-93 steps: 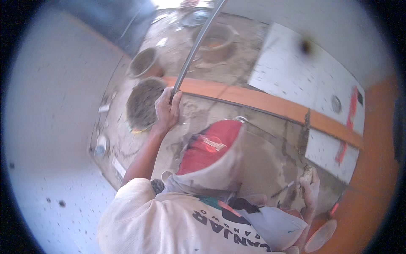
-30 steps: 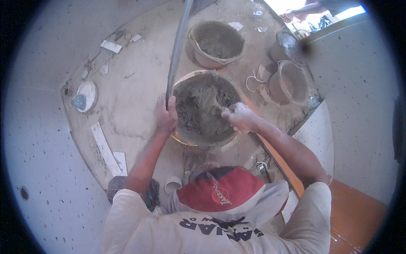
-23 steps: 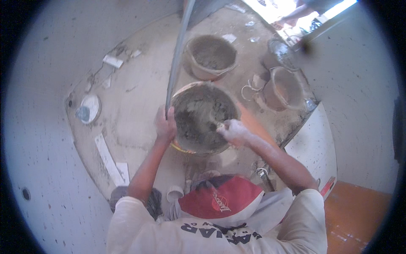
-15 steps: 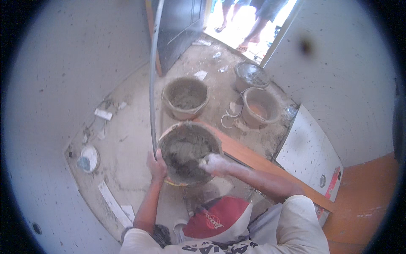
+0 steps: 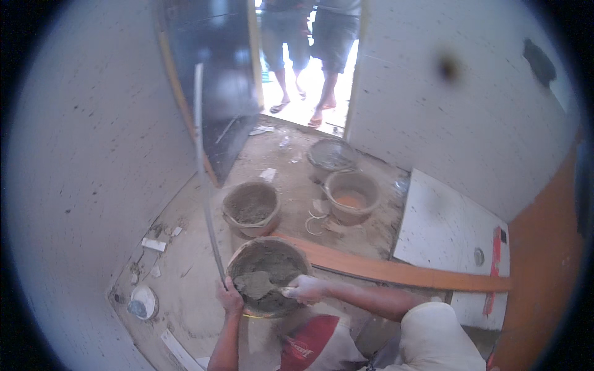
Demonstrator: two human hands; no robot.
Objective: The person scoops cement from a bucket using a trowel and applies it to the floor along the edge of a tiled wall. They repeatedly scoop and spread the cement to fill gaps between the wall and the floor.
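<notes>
Dusty floor (image 5: 195, 287) of a small room, a trowel (image 5: 255, 284) at work height within a bucket (image 5: 246, 249).
The trowel's blade carries grey mortar (image 5: 279, 263), its handle gripped by the right hand (image 5: 307, 289); the left hand (image 5: 230, 296), at the bucket's left side, is wrapped around the lower end of a long grey bar (image 5: 208, 216); an orange plank (image 5: 377, 269) and second bucket (image 5: 250, 230) lie beyond, then a bright doorway (image 5: 344, 93).

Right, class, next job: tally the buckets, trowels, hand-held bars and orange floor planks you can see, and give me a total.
Buckets: 4
Trowels: 1
Bars: 1
Orange planks: 1
Total: 7
</notes>
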